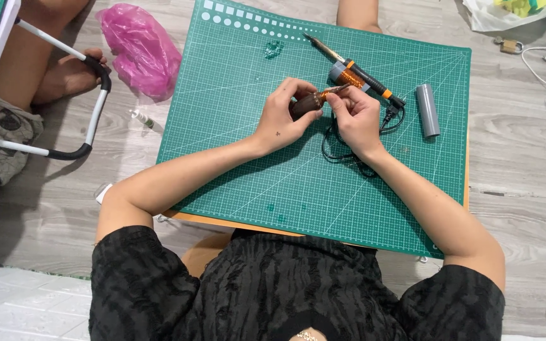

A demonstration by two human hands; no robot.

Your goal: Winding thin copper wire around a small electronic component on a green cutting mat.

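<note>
Head view: 2 bare hands meet over the middle of a green cutting mat (235, 158), which lies on a low counter (222, 221) whose orange edge shows at the near side.
Left hand (284, 117): grip closed around a small dark brown cylinder (303, 105), thumb and fingers wrapped on it, wrist resting on the mat; looks held off the surface so it can be turned.
Right hand (356, 113): fingertips pinched shut on the copper-coloured end (331, 93) of that cylinder; what exactly sits between the fingertips is too small to tell.
Cylinder position: mid-mat, between both hands, touching both.
Black cable (336, 151): loops under the right wrist, runs up to the tool.
Soldering iron (352, 66): just beyond the hands, lying diagonal, tip pointed away from them, probably parked clear of the fingers.
Copper wire spool (347, 77): touching the iron, within easy reach.
Grey tube (428, 110): right of the iron, lying flat, apart from both hands.
Pink plastic bag (140, 50): off the mat on the floor, far left.
Other person: a leg and hand (71, 72) at far left, uninvolved.
</note>
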